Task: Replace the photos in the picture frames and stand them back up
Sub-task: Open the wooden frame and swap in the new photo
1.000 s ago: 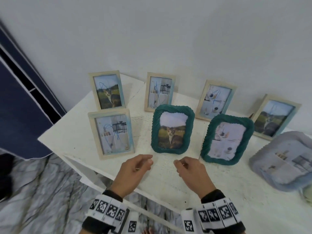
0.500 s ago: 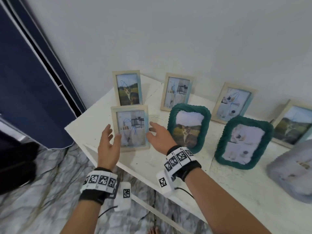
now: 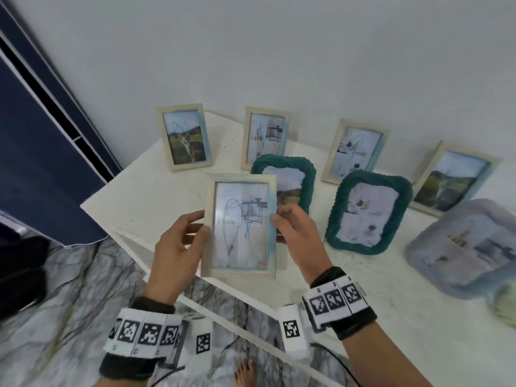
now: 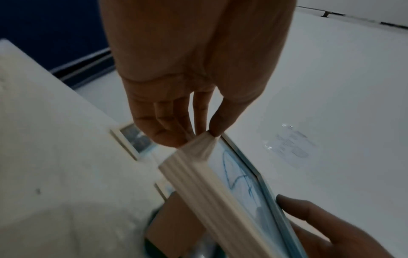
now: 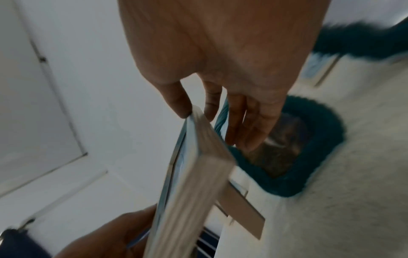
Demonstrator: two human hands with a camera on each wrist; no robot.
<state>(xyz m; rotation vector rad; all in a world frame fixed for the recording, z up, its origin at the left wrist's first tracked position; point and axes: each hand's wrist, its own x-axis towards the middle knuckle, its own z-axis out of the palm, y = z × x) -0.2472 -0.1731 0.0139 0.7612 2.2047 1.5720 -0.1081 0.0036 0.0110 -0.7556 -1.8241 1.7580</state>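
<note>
A pale wooden picture frame (image 3: 240,225) with a scribbled interior photo is lifted off the white table (image 3: 156,196), held between both hands. My left hand (image 3: 181,241) pinches its left edge, thumb on the front, fingers behind. My right hand (image 3: 293,233) pinches the right edge the same way. The left wrist view shows the frame (image 4: 223,190) edge-on with its cardboard stand behind it. In the right wrist view the frame (image 5: 189,183) hangs in front of a teal frame (image 5: 309,167).
Several other frames stand on the table: pale wooden ones (image 3: 185,136) along the wall, two teal ones (image 3: 368,212) in front, a grey padded one (image 3: 469,247) lying at the right. A dark blue wardrobe (image 3: 42,135) stands left. A bare foot (image 3: 245,372) is on the marble floor.
Both hands closed on the front-left wooden frame, lifted it off the table and brought it toward me. The head view shifted left.
</note>
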